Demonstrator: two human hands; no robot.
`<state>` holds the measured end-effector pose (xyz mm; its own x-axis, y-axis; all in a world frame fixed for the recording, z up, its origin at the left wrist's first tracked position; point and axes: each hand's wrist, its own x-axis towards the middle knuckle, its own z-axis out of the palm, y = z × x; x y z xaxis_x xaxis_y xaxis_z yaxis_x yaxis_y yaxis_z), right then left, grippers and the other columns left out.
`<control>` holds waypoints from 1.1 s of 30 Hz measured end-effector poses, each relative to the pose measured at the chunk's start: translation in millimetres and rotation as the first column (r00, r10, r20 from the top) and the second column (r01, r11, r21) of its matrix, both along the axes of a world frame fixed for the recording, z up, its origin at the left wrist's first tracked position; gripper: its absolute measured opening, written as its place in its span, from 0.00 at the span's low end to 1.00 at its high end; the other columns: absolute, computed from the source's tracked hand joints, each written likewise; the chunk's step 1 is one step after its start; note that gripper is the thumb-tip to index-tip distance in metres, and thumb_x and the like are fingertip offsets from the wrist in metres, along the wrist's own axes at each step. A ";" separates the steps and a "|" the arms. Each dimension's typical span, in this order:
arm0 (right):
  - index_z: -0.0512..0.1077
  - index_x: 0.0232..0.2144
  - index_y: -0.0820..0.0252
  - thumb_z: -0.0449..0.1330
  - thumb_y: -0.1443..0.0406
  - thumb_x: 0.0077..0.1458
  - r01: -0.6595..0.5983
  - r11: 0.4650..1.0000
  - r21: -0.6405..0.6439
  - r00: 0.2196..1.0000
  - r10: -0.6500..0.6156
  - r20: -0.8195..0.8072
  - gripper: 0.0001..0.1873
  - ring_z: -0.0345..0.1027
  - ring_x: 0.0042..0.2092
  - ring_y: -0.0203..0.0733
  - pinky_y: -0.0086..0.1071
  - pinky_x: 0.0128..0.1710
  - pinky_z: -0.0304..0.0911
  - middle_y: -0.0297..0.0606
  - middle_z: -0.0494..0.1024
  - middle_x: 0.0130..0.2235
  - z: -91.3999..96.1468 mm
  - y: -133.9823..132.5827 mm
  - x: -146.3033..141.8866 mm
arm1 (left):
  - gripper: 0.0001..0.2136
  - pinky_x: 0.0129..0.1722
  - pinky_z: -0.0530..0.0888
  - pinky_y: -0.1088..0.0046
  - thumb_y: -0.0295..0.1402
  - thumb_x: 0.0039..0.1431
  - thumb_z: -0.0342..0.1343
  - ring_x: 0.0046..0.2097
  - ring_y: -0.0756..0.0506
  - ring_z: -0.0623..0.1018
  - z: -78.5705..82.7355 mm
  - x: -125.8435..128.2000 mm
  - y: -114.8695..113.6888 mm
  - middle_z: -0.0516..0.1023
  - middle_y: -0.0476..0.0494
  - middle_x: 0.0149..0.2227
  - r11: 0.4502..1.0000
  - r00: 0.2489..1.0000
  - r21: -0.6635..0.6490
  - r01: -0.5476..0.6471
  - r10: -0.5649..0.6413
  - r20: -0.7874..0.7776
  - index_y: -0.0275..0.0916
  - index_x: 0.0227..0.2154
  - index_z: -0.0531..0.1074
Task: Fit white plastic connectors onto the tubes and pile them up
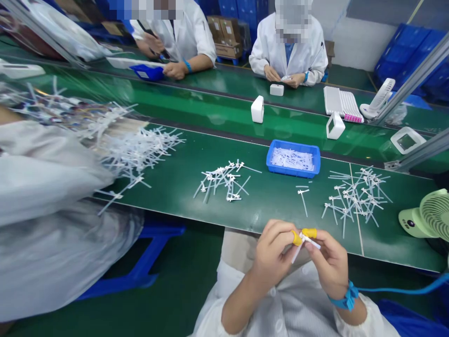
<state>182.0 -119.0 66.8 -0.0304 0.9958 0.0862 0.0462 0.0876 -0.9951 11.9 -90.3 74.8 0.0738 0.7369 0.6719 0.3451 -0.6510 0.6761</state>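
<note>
My left hand (271, 252) and my right hand (328, 260) meet just off the near edge of the green table (266, 206), both pinched on one small white plastic tie piece (304, 242). Yellow finger cots cover a fingertip on each hand. A blue wrist strap (347, 297) wraps my right wrist. Two heaps of the same white pieces lie on the table: one pile (224, 180) ahead to the left, another pile (356, 196) to the right. A single loose piece (303, 199) lies between them. A blue tray (293, 158) of white parts stands beyond.
A person in a grey coat (49, 210) sits close on my left beside a large heap of ties (136, 147). Two people in white coats work across the belt. White housings (257, 109) stand on the belt. A green fan (430, 217) stands at the right.
</note>
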 end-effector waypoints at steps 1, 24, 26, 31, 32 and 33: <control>0.84 0.47 0.53 0.67 0.58 0.69 0.026 1.000 0.003 1.000 -0.026 0.001 0.10 0.84 0.44 0.49 0.37 0.43 0.81 0.42 0.88 0.44 -0.1 0.4 -0.3 | 0.05 0.43 0.76 0.68 0.26 0.74 0.58 0.40 0.46 0.78 1.0 0.6 -0.4 0.81 0.45 0.39 1.000 1.000 0.005 0.002 -0.002 -0.019 0.42 0.39 0.72; 0.84 0.49 0.53 0.62 0.53 0.71 0.233 0.957 -0.175 0.973 -0.230 0.037 0.15 0.85 0.44 0.51 0.43 0.46 0.84 0.42 0.88 0.45 -11.3 14.2 22.4 | 0.07 0.50 0.83 0.68 0.25 0.76 0.55 0.47 0.45 0.85 -21.6 40.9 29.7 0.86 0.43 0.46 0.983 0.985 -0.159 0.092 -0.113 -0.126 0.41 0.45 0.78; 0.83 0.50 0.53 0.63 0.52 0.71 0.236 0.958 -0.165 0.972 -0.229 0.060 0.16 0.85 0.43 0.51 0.43 0.45 0.84 0.42 0.88 0.45 -12.2 19.0 28.2 | 0.08 0.49 0.83 0.68 0.26 0.76 0.55 0.46 0.45 0.85 -22.1 45.9 37.5 0.86 0.44 0.44 0.982 0.982 -0.164 0.096 -0.121 -0.147 0.41 0.43 0.78; 0.83 0.46 0.56 0.66 0.52 0.68 0.313 0.945 -0.096 0.945 -0.300 0.130 0.15 0.83 0.35 0.48 0.38 0.37 0.82 0.42 0.87 0.39 -10.6 32.8 52.2 | 0.07 0.51 0.81 0.67 0.30 0.78 0.54 0.47 0.44 0.84 -15.3 58.2 48.9 0.85 0.43 0.46 0.972 0.955 -0.158 0.172 -0.204 -0.215 0.41 0.46 0.78; 0.83 0.45 0.56 0.66 0.52 0.68 0.335 0.940 -0.070 0.932 -0.319 0.171 0.15 0.82 0.34 0.47 0.37 0.35 0.80 0.42 0.87 0.38 -8.6 35.9 59.7 | 0.06 0.53 0.80 0.66 0.31 0.78 0.55 0.49 0.44 0.84 -14.0 58.7 49.6 0.84 0.42 0.48 0.964 0.944 -0.166 0.207 -0.241 -0.225 0.41 0.49 0.77; 0.83 0.44 0.55 0.65 0.52 0.68 0.352 0.935 -0.040 0.917 -0.336 0.214 0.15 0.82 0.35 0.47 0.37 0.35 0.79 0.42 0.87 0.38 -5.8 39.3 67.8 | 0.07 0.54 0.80 0.66 0.33 0.78 0.55 0.50 0.43 0.84 -13.5 57.9 50.4 0.84 0.41 0.51 0.957 0.936 -0.171 0.233 -0.269 -0.229 0.41 0.51 0.77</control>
